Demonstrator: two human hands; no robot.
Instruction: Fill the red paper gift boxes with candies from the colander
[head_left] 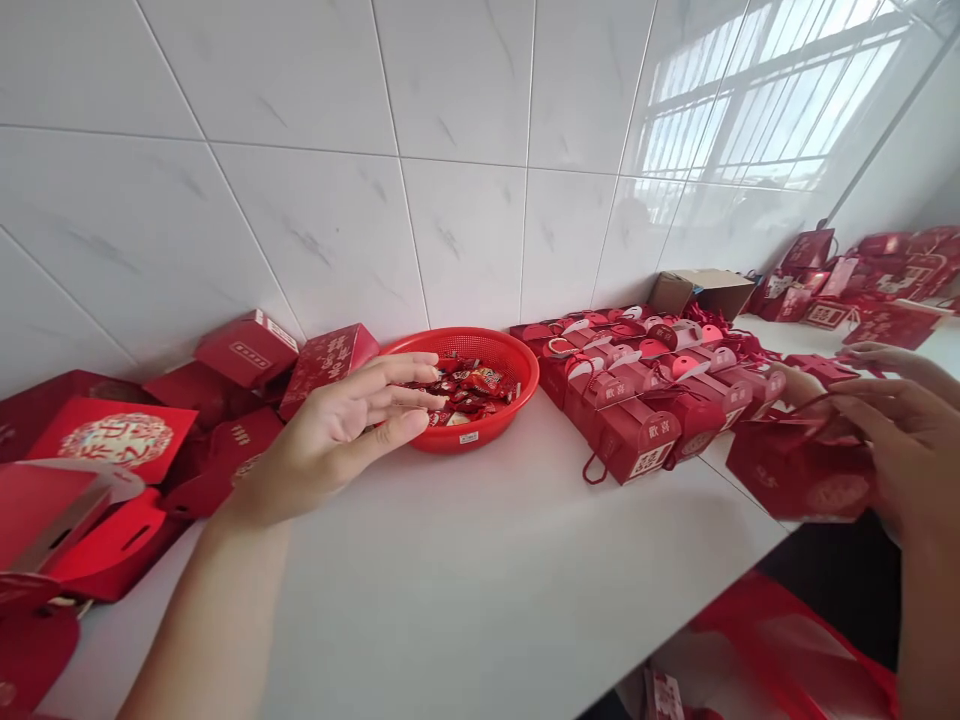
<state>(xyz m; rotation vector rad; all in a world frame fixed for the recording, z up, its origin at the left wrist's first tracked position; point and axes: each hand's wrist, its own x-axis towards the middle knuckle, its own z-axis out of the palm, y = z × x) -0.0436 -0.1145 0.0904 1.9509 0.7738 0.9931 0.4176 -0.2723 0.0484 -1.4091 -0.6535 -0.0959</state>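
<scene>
My left hand [341,425] is open above the white tabletop, palm turned to the right and fingers stretched out. Its fingertips overlap the near left rim of a red plastic basket [480,435], which holds red-wrapped sweets [480,385]. No object shows in that hand. At the right, my right hand [904,450] grips a dark red paper gift box [799,475] by its upper right side, just past the table edge. Another hand [911,365], apparently a co-worker's, reaches in behind the box from the right edge. Some fingers at the box's top are partly hidden.
Rows of closed red gift boxes [637,430] with cord handles stand right of the basket. Open and unfilled-looking red boxes [120,440] crowd the left. A cardboard carton [701,290] sits by the tiled wall [465,230]. Below the table edge lies a red bag [780,640].
</scene>
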